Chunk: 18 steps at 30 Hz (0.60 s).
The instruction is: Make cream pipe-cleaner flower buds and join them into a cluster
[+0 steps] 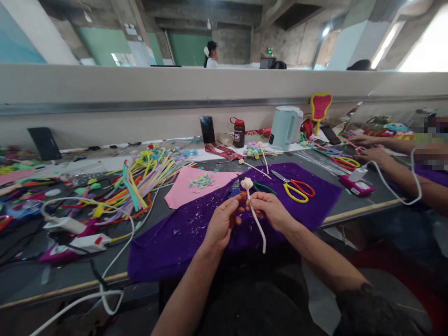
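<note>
Both hands hold one cream pipe cleaner (258, 224) over a purple felt sheet (175, 242). Its top end is coiled into a small bud (247, 183), and its tail hangs down towards my lap. My left hand (222, 224) pinches the stem from the left just below the bud. My right hand (269, 210) grips the stem from the right at about the same height. Yellow-and-red scissors (296, 189) lie on the felt just beyond my right hand.
A pink felt piece (189, 186) and a heap of coloured pipe cleaners (147, 177) lie to the left. Glue guns (80, 240) with white cords sit at the near left. A kettle (285, 126), jar (239, 132) and phone (207, 129) stand by the partition. Another person's arms (385, 161) work at the right.
</note>
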Each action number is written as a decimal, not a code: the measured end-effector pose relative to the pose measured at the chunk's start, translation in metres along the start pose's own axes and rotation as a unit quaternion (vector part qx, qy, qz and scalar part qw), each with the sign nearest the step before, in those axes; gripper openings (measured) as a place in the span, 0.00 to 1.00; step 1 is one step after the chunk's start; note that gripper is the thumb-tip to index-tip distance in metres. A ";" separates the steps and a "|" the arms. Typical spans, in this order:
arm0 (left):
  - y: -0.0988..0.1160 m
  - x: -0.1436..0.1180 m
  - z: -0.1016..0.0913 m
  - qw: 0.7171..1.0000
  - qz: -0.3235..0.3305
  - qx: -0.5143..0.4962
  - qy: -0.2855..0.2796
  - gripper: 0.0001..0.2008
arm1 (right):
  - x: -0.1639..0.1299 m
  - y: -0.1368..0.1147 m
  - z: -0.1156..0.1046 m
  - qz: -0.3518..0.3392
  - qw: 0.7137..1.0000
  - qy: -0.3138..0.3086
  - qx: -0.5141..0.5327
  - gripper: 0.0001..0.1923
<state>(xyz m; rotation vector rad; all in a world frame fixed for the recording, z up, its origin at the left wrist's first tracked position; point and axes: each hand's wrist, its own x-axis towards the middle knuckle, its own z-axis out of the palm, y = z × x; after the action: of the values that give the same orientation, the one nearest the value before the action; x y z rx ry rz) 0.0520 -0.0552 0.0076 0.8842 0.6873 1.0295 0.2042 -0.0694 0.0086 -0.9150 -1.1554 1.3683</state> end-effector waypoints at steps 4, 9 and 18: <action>0.004 -0.001 -0.003 1.000 0.000 0.008 0.027 0.14 | -0.002 -0.005 -0.004 -0.001 1.000 -0.009 0.005 0.09; 0.010 -0.006 -0.007 0.998 0.020 0.046 0.023 0.11 | -0.001 -0.006 -0.010 0.024 0.999 -0.031 0.020 0.09; 0.010 -0.017 -0.004 0.981 0.063 0.173 0.065 0.09 | -0.005 0.004 -0.010 0.040 0.999 -0.036 0.008 0.08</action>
<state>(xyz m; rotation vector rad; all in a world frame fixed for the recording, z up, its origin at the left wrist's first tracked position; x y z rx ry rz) 0.0380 -0.0677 0.0152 1.1807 0.9485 1.1063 0.2133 -0.0732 0.0021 -0.9141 -1.1711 1.4840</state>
